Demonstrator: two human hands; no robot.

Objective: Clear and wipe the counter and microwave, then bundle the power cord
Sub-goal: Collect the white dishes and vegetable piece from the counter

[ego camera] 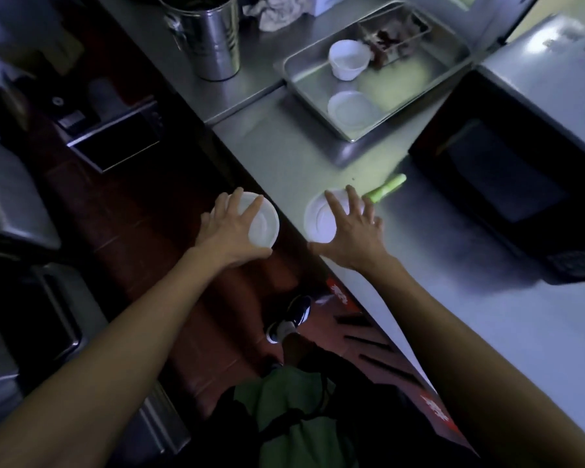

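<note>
A: What's at 9 o'clock of my view?

B: Dark steel shelving (21, 204), blurred. Can't tell what's on it.

A: Left hand?

B: I see the left hand (228, 231) curled round a round white plastic lid (262, 221), thumb on its near rim, fingers over the far rim. It holds the lid off the counter edge, above the red-brown floor (142, 238).

A: Right hand?

B: The right hand (350, 231) is spread, fingers straight, over a second round white lid (318, 221) lying on the grey steel counter (470, 332) near its edge. Touching or just above, I cannot tell.

A: Beyond it?

B: At 1 o'clock of the right hand, just beside the fingertips, a pale green stick-shaped thing (385, 189) lies flat. At 12 o'clock, a shallow steel tray (318, 62) holds a white plastic cup (348, 59), a white round lid (352, 109) and a wire rack (394, 35). A steel canister (206, 38) stands at 11 o'clock, crumpled white cloth (274, 11) beside it.

A: Microwave?

B: The black microwave (507, 184), door closed, sits on the counter at 3 o'clock.
</note>
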